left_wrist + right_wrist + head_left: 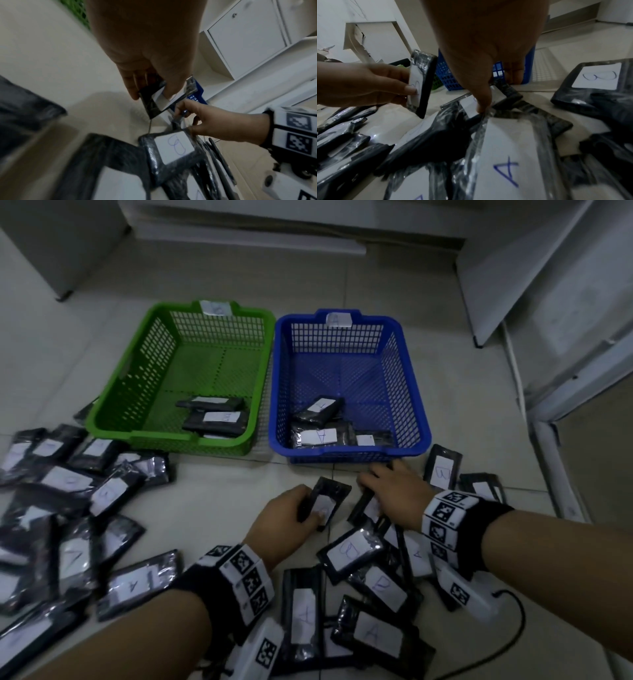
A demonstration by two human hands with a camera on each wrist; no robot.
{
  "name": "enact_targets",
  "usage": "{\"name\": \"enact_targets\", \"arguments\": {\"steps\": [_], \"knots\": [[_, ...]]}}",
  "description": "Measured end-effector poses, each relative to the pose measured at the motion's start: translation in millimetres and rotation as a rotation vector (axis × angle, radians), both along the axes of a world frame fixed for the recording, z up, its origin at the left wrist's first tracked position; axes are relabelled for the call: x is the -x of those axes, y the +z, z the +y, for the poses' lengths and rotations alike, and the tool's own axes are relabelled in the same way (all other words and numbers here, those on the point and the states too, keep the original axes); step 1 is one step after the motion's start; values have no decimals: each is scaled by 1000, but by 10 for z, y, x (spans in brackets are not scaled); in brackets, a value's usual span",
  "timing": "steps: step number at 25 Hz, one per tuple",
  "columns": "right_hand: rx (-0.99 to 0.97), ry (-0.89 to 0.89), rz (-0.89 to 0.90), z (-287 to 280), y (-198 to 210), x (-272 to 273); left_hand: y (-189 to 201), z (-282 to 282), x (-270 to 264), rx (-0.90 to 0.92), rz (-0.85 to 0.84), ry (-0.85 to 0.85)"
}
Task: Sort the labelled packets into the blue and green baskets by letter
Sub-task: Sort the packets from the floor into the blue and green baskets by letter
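Now | left hand (286,522) grips packet (327,501) | right hand (394,491) pinches second packet (368,505)

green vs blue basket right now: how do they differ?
The green perforated plastic basket sits left of the blue perforated plastic basket. The blue basket's rim tag reads A; the green basket's tag is too blurred to read. The green basket holds about two black packets, the blue about three. Both are rectangular, mostly empty and on the tiled floor.
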State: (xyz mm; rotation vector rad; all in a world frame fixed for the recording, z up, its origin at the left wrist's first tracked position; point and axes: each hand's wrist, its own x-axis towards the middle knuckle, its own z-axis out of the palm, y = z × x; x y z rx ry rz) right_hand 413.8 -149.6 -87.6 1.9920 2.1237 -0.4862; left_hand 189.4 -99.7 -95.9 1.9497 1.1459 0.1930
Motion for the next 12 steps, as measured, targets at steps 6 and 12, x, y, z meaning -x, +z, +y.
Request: {"name": "enact_targets", "arguments": {"steps": [6,12], "knots": [[24,-70,253,146,284,394,465,506,332,-202,-280,273],[-78,-298,694,513,518,1007,636,1349,766,-279,-290,544]]}}
